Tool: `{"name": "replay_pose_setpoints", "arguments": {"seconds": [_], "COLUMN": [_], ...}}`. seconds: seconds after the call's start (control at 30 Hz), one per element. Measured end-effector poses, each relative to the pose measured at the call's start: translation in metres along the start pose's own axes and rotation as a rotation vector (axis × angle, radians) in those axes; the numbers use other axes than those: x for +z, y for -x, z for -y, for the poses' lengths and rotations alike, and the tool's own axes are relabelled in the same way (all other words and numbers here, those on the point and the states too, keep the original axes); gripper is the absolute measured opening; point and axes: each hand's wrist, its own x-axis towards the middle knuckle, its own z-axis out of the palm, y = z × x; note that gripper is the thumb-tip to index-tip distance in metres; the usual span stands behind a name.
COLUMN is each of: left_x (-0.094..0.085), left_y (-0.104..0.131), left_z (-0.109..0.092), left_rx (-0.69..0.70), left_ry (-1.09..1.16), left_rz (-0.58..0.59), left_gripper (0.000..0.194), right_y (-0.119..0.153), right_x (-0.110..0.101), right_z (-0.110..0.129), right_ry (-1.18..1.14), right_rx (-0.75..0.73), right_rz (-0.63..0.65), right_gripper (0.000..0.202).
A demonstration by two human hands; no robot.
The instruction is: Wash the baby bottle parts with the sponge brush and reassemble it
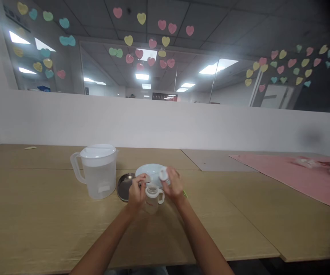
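Note:
A small clear baby-bottle-like container with a side handle [151, 205] stands upright on the table, its mouth uncovered. To its upper left, my left hand [137, 194] is closed in a pinch on a small pale piece [147, 178], whose kind I cannot make out. My right hand [175, 186] grips a white cap [163, 175] above and right of the container's mouth. Behind both hands lies a pale blue-white bowl [149, 167], partly covered by them. A dark metal tray [123, 188] sits left of the container, partly hidden by my left hand.
A lidded translucent pitcher [100, 175] stands at the left on the wooden table [53, 221]. Something green [185, 194] shows beside my right wrist. A pink cloth [290, 177] with crumpled fabric lies at the far right. A white wall [165, 122] rises behind.

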Motion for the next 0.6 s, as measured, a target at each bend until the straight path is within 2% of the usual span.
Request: {"name": "replay_pose_setpoints", "arguments": {"seconds": [0.1,0.13,0.2,0.4,0.5,0.6], "left_x": [-0.008,-0.011,-0.015,-0.016,-0.016,-0.015], "left_y": [-0.006,-0.008,-0.011,-0.007,-0.004,-0.002], "left_z": [0.011,0.015,0.025,0.047,0.052,0.054], "left_rx": [-0.215,-0.265,-0.314,-0.29,-0.279,-0.261], "left_ry": [-0.111,-0.154,-0.205,-0.285,-0.322,-0.346], "left_rz": [-0.022,-0.008,0.047,0.288,0.358,0.364], "left_gripper": [0.022,0.026,0.03,0.031,0.032,0.032], "right_y": [0.004,0.006,0.009,0.016,0.015,0.014], "right_x": [0.001,0.001,0.004,0.015,0.014,0.012], "right_z": [-0.015,-0.019,-0.024,-0.016,-0.012,-0.01], "right_ry": [0.115,0.128,0.12,0.064,0.084,0.099], "right_rx": [0.391,0.464,0.553,0.65,0.667,0.623], "right_rz": [-0.154,-0.151,-0.063,0.392,0.495,0.57], "right_gripper": [0.045,0.045,0.047,0.042,0.035,0.032]}}
